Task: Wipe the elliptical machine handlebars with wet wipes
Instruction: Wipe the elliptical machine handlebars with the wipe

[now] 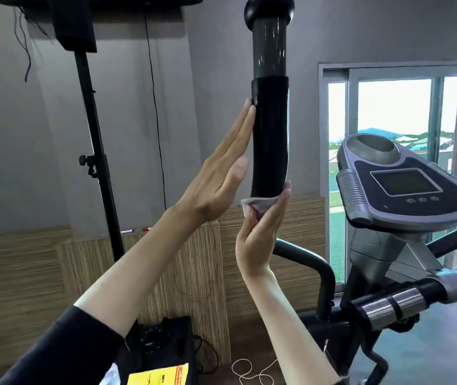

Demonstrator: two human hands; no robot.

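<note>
Black handlebar stands upright ahead, mid-wipe by my reading: left hand flat, fingers straight against its side, right hand pinching the wipe round its lower end; next, a firm stroke along the grip.

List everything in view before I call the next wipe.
handlebar: one, black, upright, centre
wet wipe: one, white, wrapped at the handlebar's lower end
console: one, grey and dark blue, right
sensor grip: one, black with chrome bands, lower right
stand: one, black, left
bag: one, black with yellow label, bottom centre
cord: one, white, floor beside the bag
left hand: flat, fingertips touching the handlebar's left side
right hand: holds the wet wipe against the handlebar
</note>
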